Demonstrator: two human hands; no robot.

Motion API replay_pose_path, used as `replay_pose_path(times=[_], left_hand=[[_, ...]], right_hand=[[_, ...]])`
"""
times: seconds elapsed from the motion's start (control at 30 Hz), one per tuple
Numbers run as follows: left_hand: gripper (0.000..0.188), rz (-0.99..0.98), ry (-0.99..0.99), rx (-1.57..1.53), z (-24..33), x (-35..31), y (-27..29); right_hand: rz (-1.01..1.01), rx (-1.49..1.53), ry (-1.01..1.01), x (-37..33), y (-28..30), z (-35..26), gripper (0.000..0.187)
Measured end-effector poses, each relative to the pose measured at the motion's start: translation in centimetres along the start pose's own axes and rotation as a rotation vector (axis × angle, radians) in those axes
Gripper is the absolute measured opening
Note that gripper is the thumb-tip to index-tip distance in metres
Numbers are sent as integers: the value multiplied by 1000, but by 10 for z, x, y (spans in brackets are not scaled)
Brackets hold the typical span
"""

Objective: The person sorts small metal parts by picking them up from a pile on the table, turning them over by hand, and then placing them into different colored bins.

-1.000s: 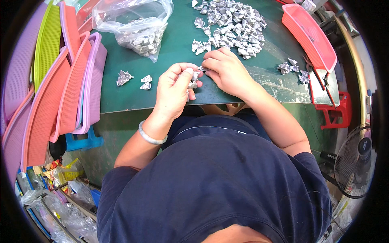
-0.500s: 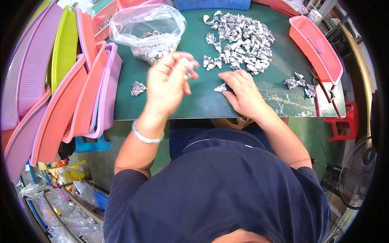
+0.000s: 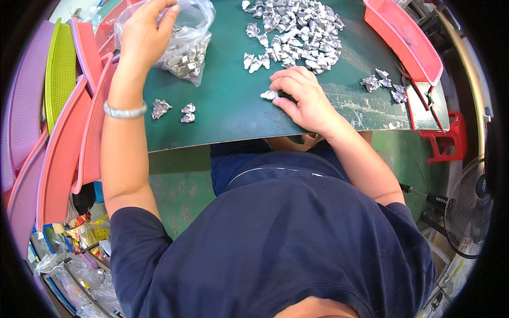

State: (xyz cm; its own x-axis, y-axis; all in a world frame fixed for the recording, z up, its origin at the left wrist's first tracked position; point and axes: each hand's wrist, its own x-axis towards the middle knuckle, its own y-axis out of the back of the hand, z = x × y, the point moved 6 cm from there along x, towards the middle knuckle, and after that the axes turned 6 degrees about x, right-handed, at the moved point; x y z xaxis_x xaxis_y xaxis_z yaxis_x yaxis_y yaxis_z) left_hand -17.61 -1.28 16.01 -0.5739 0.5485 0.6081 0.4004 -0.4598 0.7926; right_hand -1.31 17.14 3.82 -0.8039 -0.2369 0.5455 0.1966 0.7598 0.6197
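Note:
My left hand point(image 3: 146, 34) is raised at the far left, its fingers closed at the rim of a clear plastic bag point(image 3: 199, 18); the fingertips are partly cut off by the top edge. Small silvery metal castings point(image 3: 188, 58) fill the lower part of the bag. My right hand point(image 3: 305, 100) rests on the table with curled fingers, thumb and forefinger at one small metal casting point(image 3: 269, 95). Beyond it spreads a large heap of like castings point(image 3: 302, 40). A casting cluster point(image 3: 160, 108) and two small pieces point(image 3: 188, 113) lie near my left forearm.
The green table point(image 3: 228, 106) has its near edge by my waist. To the right are a pink basket point(image 3: 405, 42), a few castings point(image 3: 383, 81) and red-handled pliers point(image 3: 419, 95). Stacked plastic baskets point(image 3: 63, 153) stand on the left. A red stool point(image 3: 448, 138) and a fan point(image 3: 466, 204) are at the right.
My left hand has moved up and left to the bag, whose mouth has been drawn in. Two small pieces now lie beside the left cluster. The whole view has shifted; my right hand stays by its casting.

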Motion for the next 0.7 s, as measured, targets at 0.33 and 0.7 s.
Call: replay_pose_path(times=[0.33,0.7], left_hand=[[14,-539,691,-1082,88,-115,-78],[18,-639,869,-1382,111,-124,-102]], right_hand=[[100,119,-32,0,8,1,21],[177,156,24,-1,14,-3,27]])
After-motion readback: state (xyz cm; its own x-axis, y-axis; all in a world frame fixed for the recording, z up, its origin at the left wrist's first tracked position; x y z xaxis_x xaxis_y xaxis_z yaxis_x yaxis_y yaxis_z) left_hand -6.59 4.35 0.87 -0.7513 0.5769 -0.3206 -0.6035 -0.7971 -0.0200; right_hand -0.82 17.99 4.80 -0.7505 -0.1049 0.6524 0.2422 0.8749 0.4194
